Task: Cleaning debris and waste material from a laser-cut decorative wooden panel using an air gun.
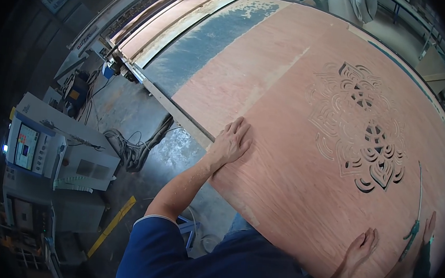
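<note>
A large reddish plywood sheet lies across the machine bed in front of me. Its right part carries a carved floral pattern, cut through in several places. My left hand lies on the sheet near its left edge, fingers stretched out. Lower right, my right hand rests on the sheet with its fingers extended and nothing in it. To its right is a tool with a green handle and a long thin metal rod; its exact kind is unclear.
At the right edge, another person's hand with a dark green sleeve touches the sheet. Left stands a machine control cabinet with a lit screen. Cables and a hose bundle lie on the floor. A gantry spans the far left.
</note>
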The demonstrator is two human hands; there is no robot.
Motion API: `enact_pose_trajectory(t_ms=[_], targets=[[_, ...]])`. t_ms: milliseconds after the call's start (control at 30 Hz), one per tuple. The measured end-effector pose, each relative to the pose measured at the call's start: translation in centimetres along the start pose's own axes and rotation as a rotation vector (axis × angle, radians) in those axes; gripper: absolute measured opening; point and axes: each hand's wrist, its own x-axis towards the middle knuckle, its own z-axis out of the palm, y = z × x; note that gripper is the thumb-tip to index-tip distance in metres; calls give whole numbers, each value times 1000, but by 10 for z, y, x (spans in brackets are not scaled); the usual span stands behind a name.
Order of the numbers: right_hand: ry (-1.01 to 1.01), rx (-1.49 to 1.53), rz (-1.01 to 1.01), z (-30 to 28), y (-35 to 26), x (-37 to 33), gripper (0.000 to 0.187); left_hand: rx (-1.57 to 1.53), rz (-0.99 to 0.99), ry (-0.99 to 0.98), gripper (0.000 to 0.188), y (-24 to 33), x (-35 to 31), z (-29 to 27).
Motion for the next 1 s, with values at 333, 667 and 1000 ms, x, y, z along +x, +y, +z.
enact_pose_trajectory(t_ms=[333, 667, 1000], targets=[[3, 34, -5, 5, 1, 3, 33, 12, -14, 19, 57, -5, 2, 4], [-11, 66, 42, -11, -4, -2, 33, -14, -51, -37, 56, 8, 0, 1], [38, 82, 68, -10, -25, 12, 31, 21, 34, 31, 50, -1, 0, -2]])
